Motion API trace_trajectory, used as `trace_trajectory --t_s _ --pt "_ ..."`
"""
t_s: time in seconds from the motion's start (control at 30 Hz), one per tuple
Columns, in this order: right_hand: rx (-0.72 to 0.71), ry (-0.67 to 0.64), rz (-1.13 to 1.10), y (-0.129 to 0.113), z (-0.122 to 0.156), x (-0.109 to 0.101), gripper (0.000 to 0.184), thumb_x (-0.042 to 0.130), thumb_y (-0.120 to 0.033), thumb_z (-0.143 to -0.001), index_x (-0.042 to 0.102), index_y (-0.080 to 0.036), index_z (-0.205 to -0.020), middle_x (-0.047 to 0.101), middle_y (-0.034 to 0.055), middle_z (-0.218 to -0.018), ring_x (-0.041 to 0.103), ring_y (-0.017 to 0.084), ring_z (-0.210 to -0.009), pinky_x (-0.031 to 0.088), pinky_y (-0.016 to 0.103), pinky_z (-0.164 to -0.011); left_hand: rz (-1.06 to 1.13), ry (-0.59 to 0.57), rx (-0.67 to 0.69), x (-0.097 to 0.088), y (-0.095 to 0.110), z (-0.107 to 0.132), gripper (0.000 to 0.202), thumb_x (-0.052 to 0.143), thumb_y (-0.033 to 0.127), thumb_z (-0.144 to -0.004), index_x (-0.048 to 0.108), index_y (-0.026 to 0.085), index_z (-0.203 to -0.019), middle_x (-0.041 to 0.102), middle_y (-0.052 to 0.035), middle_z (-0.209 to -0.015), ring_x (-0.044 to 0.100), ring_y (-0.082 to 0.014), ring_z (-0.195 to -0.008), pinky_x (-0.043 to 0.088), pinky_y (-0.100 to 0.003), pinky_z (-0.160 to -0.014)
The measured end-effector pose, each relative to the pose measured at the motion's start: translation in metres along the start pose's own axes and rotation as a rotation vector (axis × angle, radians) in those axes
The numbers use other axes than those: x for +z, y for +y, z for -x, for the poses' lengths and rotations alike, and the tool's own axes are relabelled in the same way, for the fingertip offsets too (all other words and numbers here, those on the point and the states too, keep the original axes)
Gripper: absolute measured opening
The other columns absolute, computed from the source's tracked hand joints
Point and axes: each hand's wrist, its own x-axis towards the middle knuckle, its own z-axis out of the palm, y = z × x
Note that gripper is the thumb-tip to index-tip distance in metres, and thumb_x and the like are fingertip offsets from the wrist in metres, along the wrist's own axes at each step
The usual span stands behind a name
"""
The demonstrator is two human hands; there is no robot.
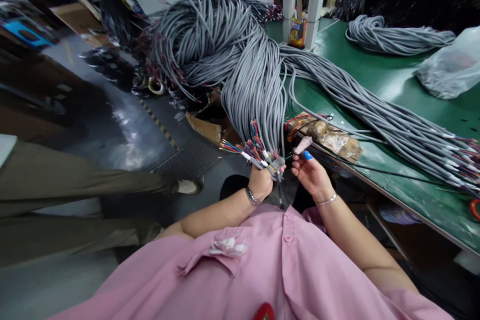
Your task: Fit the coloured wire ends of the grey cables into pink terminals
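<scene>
My left hand [261,181] is closed around the ends of several grey cables [254,105]. Fans of thin coloured wires [240,148] stick out from their stripped ends, past white bands. A grey wrapping shows near my left thumb. Just right of the bundle, my right hand [314,176] has its fingers drawn together, with a pink cover on one finger and blue tape on another. A thin green wire end lies close to those fingertips; whether they grip it cannot be made out. The cables hang down from a large looped pile behind my hands.
A green worktable [397,180] on the right bears another long cable bundle [360,105], a tape-wrapped block [326,137], a coiled bundle [397,37] and a plastic bag [452,67]. An open cardboard box [204,127] sits below the cables. A person's legs [82,175] are at left.
</scene>
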Motion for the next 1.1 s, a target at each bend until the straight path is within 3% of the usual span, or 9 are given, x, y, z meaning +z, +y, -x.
trace_trajectory --t_s 0.13,0.27,0.4,0.53,0.67,0.8,0.93,1.1 --pt "0.01 -0.11 0.143 0.004 0.01 0.001 0.013 0.07 -0.026 -0.078 0.067 -0.018 -0.088 0.065 0.0004 -0.081 0.058 0.01 -0.066 0.05 0.023 -0.063 -0.059 -0.109 0.02 -0.007 -0.005 0.0 0.026 0.082 0.033 -0.061 0.068 0.014 -0.071 0.068 -0.0016 -0.064 0.064 -0.0134 -0.06 0.051 -0.025 -0.059" --pt "-0.033 -0.036 0.202 -0.001 0.014 -0.007 0.017 0.068 -0.026 -0.079 0.068 -0.02 -0.095 0.067 0.001 -0.088 0.06 0.011 -0.071 0.051 0.024 -0.067 -0.184 -0.388 -0.048 -0.021 -0.006 -0.003 0.032 0.082 0.037 -0.065 0.072 0.012 -0.083 0.072 -0.0063 -0.077 0.066 -0.0169 -0.07 0.053 -0.03 -0.067" --pt "-0.083 -0.013 0.326 -0.01 0.021 -0.011 0.02 0.068 -0.029 -0.08 0.069 -0.021 -0.098 0.067 0.0018 -0.092 0.059 0.011 -0.072 0.051 0.026 -0.07 -0.192 -0.472 -0.086 -0.035 -0.001 -0.009 0.039 0.083 0.032 -0.064 0.073 0.014 -0.097 0.073 -0.0096 -0.093 0.068 -0.0206 -0.085 0.053 -0.033 -0.077" --pt "-0.199 -0.077 0.618 -0.008 0.032 0.007 0.019 0.069 -0.03 -0.081 0.071 -0.022 -0.098 0.068 0.0011 -0.085 0.057 0.011 -0.068 0.051 0.027 -0.071 -0.228 -0.491 -0.087 -0.04 0.006 -0.01 0.047 0.085 0.026 -0.061 0.071 0.014 -0.105 0.072 -0.0105 -0.097 0.067 -0.0225 -0.091 0.053 -0.033 -0.079" --pt "-0.4 -0.154 0.946 -0.001 0.043 0.037 0.032 0.07 -0.035 -0.081 0.066 -0.024 -0.111 0.069 0.004 -0.095 0.062 0.019 -0.085 0.052 0.035 -0.082 -0.298 -0.561 -0.005 -0.032 0.016 -0.002 0.057 0.084 0.023 -0.061 0.067 0.015 -0.115 0.071 -0.0089 -0.106 0.066 -0.0214 -0.092 0.051 -0.035 -0.087" --pt "-0.635 -0.057 1.162 0.001 0.049 0.049 0.016 0.066 -0.035 -0.084 0.07 -0.022 -0.093 0.067 0.0037 -0.087 0.06 0.018 -0.079 0.05 0.032 -0.076 -0.344 -0.643 0.081 -0.027 0.024 0.005 0.053 0.083 0.022 -0.062 0.068 0.017 -0.113 0.071 -0.0076 -0.106 0.065 -0.0232 -0.099 0.048 -0.037 -0.095" --pt "-0.583 0.065 1.026 0.002 0.057 0.034 0.02 0.065 -0.038 -0.085 0.068 -0.021 -0.094 0.067 0.0021 -0.079 0.06 0.015 -0.066 0.05 0.029 -0.064 -0.267 -0.581 0.106 -0.042 0.028 0.012 0.035 0.078 0.028 -0.071 0.073 0.017 -0.103 0.072 -0.0086 -0.102 0.066 -0.0234 -0.098 0.048 -0.038 -0.094" --pt "-0.563 0.174 0.93 0.006 0.064 0.012 0.021 0.065 -0.039 -0.085 0.067 -0.021 -0.093 0.068 0.0008 -0.073 0.062 0.015 -0.065 0.051 0.031 -0.067 -0.267 -0.435 0.18 -0.065 0.031 0.02 0.026 0.076 0.032 -0.074 0.075 0.016 -0.094 0.072 -0.0091 -0.098 0.065 -0.0199 -0.088 0.05 -0.033 -0.084"
